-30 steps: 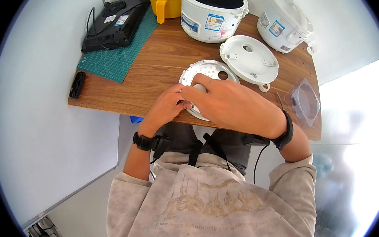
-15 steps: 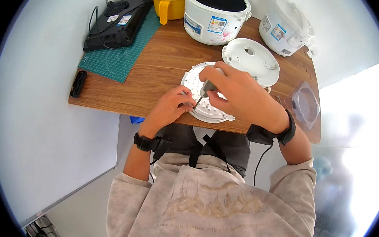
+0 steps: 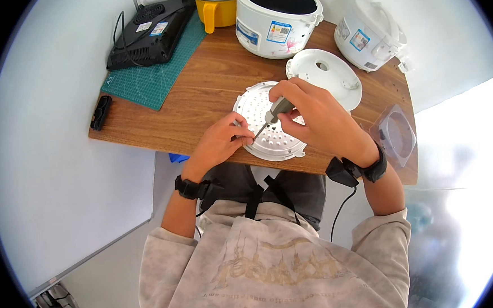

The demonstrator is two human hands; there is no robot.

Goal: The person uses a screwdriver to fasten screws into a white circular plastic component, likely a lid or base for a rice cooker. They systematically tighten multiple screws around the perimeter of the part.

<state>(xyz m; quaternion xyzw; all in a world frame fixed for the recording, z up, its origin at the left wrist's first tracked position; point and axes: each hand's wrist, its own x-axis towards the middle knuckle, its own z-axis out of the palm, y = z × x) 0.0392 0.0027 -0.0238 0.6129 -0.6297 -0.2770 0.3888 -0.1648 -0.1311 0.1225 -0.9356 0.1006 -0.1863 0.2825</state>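
Note:
A round, pale metal plate point(image 3: 253, 104) dotted with bumps or holes lies near the table's front edge. My right hand point(image 3: 324, 118) is closed around the grey handle of a screwdriver point(image 3: 280, 108). The screwdriver slants down to the left, its tip at the plate's left front rim. Beside that tip, my left hand point(image 3: 221, 139) has thumb and fingers pinched together at the rim; whatever they hold, if anything, is too small to make out. Just behind my right hand sits a white oval lid point(image 3: 334, 72) with a round hole, partly covered by the hand.
Along the back stand a yellow pot point(image 3: 223, 11), an open white rice cooker point(image 3: 267, 37) and another white cooker point(image 3: 358, 40). A black appliance point(image 3: 152, 38) rests on a green cutting mat point(image 3: 140, 84), with a black object point(image 3: 101, 112) nearby. A clear plastic tray point(image 3: 395, 136) lies at right.
My right hand and the screwdriver handle have shifted slightly right, exposing more of the handle. The tip stays at the rim by my left fingers. The whole view has shifted slightly.

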